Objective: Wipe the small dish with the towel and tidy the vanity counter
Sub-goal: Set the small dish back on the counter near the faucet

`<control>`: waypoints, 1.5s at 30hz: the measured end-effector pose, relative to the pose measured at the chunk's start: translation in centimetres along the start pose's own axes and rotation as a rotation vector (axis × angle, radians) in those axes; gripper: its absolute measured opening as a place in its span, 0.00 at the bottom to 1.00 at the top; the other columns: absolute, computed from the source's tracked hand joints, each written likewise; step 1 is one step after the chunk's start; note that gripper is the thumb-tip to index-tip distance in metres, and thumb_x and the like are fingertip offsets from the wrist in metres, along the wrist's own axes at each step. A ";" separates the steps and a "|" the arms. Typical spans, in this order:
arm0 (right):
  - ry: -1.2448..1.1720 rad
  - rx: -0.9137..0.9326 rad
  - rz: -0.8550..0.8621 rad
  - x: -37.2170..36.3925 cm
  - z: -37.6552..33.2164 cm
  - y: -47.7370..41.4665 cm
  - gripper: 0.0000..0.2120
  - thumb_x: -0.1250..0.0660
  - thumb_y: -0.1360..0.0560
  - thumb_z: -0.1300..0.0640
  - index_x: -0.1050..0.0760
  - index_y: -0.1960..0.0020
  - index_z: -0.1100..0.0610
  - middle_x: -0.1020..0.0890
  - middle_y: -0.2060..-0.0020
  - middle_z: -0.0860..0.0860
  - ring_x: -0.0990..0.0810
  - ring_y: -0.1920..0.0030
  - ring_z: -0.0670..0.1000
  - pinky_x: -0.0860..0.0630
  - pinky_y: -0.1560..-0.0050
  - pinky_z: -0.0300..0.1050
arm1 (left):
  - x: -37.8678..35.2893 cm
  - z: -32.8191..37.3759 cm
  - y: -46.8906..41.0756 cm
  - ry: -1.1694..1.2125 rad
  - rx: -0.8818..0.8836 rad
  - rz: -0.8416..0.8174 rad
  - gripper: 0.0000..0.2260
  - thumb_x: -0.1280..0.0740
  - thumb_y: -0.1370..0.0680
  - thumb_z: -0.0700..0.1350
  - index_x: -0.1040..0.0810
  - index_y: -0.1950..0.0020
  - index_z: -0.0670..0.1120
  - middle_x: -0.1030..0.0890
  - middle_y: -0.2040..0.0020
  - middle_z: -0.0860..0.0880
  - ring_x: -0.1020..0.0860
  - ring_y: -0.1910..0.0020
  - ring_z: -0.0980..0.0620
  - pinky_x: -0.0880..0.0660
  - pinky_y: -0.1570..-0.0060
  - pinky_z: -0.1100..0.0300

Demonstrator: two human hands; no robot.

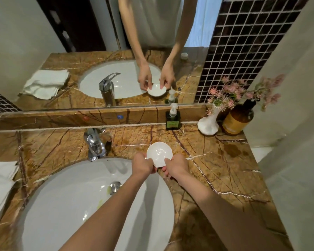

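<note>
White, shell-shaped small dish (159, 154) held by both hands at the far right rim of the sink (49, 200), over the edge where basin meets counter. Left hand (142, 164) grasps the dish's near-left edge, thumb on top. Right hand (177, 164) grasps the near-right edge, fingers curled under. Dish is tilted so its ribbed inner face is turned up toward the camera; it looks lifted off the counter, though contact cannot be confirmed.

Counter (225, 165): brown veined marble. A darker wet-looking patch lies on it to the right, near the wall.

Towel (0, 182): white, folded, lying on the counter at the far left, well apart from the dish. Neither hand touches it.

Faucet (95, 145): chrome, behind the sink, left of the dish. Drain plug (115, 186) visible in the basin.

Back ledge items, right of the dish: dark green pump bottle (173, 118), white vase (208, 125) with pink flowers, amber bottle (237, 120) in the corner just beside the vase.

Mirror (98, 51) above the ledge repeats the dish, both hands, faucet and towel.
</note>
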State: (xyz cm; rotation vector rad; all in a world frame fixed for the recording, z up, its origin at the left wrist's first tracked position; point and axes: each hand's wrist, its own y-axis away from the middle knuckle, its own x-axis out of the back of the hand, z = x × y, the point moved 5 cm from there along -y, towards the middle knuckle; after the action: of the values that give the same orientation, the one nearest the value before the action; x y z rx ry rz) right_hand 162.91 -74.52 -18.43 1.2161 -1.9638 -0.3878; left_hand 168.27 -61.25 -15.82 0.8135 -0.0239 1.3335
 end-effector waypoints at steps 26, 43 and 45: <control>0.662 0.451 -0.048 3.2 -6.3 -4.5 0.10 0.41 0.20 0.58 0.25 0.42 0.58 0.20 0.46 0.60 0.22 0.47 0.60 0.26 0.53 0.50 | 0.3 0.8 -2.1 0.042 -0.094 0.080 0.08 0.32 0.25 0.40 0.22 0.47 0.40 0.17 0.55 0.42 0.18 0.60 0.44 0.19 0.58 0.49; 0.761 0.784 0.028 1.2 -8.6 -2.5 0.14 0.36 0.21 0.55 0.27 0.36 0.56 0.18 0.48 0.57 0.21 0.47 0.60 0.24 0.53 0.53 | -0.5 1.6 -3.4 -0.131 -0.109 -0.084 0.06 0.33 0.25 0.35 0.22 0.60 0.33 0.20 0.64 0.40 0.18 0.67 0.40 0.18 0.67 0.44; 0.590 0.688 0.070 1.6 -7.9 -2.5 0.16 0.37 0.21 0.53 0.29 0.34 0.55 0.20 0.42 0.55 0.23 0.42 0.58 0.24 0.45 0.55 | -0.7 1.2 -3.2 -0.026 -0.029 -0.080 0.06 0.33 0.25 0.34 0.22 0.61 0.35 0.20 0.61 0.39 0.18 0.66 0.41 0.18 0.66 0.45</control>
State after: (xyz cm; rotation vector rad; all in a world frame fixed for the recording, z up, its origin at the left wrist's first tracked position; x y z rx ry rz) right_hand 170.03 -76.05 -14.10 1.4472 -1.6319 0.6763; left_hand 171.34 -62.52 -16.95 0.7998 -0.0307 1.2450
